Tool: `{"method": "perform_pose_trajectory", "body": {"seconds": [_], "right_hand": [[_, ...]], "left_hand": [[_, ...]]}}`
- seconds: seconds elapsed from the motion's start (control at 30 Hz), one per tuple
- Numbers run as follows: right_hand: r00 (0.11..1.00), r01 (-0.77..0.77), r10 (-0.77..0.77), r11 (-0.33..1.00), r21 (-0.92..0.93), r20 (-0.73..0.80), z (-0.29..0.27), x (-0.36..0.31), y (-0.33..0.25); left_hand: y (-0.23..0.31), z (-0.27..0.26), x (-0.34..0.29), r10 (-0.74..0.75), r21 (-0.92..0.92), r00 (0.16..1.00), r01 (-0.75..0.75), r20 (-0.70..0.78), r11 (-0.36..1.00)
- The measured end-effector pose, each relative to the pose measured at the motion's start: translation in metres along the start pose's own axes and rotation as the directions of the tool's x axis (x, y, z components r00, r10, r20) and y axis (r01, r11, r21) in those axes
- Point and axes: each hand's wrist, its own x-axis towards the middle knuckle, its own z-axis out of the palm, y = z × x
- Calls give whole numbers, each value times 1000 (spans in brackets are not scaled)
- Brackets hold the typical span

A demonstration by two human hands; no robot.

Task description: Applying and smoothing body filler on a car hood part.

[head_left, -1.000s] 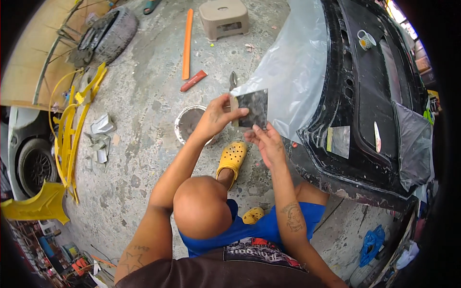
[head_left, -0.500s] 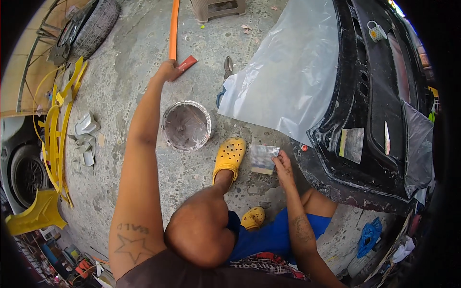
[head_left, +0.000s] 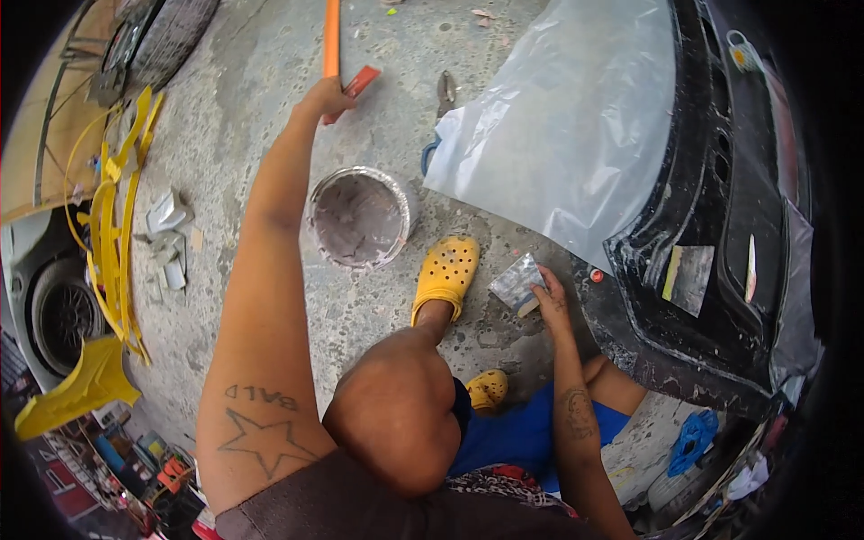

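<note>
My left hand (head_left: 326, 97) is stretched far forward, closed on a red, flattened tube (head_left: 362, 84). A long orange strip (head_left: 332, 40) runs away from that hand, its near end hidden behind it; whether I grip it too, I cannot tell. My right hand (head_left: 552, 301) pinches a flat grey putty spreader plate (head_left: 517, 283) by its edge, beside my yellow clog (head_left: 447, 270). Between the hands, a round bucket (head_left: 405, 219) smeared with grey putty sits on the floor.
At right lies a black car bumper (head_left: 621, 346) with plastic sheeting (head_left: 576, 135), a second plate (head_left: 691, 283), a red cap (head_left: 597, 275) and a mug (head_left: 742, 56). Pliers (head_left: 445, 90) rest beyond the bucket. Yellow trim pieces (head_left: 108, 243) and paper scraps (head_left: 168, 212) lie left.
The plate in my right hand has turned and now sits slanted. The whole view has shifted, and the stool at the top has left it. My left hand still grips the tube.
</note>
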Motion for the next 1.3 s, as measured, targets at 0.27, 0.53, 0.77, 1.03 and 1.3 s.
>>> {"method": "perform_pose_trajectory", "body": {"seconds": [0.27,0.53,0.77,1.03,1.3], "right_hand": [[975,-204,224,904,376,-11,30,0,-49],[930,-368,365,909,196,54,53,22,-63],[892,200,-54,938,-285,449,159,12,-194],[894,161,-98,981,-109,438,185,34,-187],[887,151,-88,983,-103,454,201,28,-187]], "left_hand": [[-100,107,-164,-289,-367,928,190,-234,911],[-24,60,-271,-216,-490,760,-150,-612,859],[79,8,-299,440,332,895,-392,-79,858],[105,66,-247,333,639,931,-348,150,685],[80,75,-247,247,620,942,-336,228,709]]}}
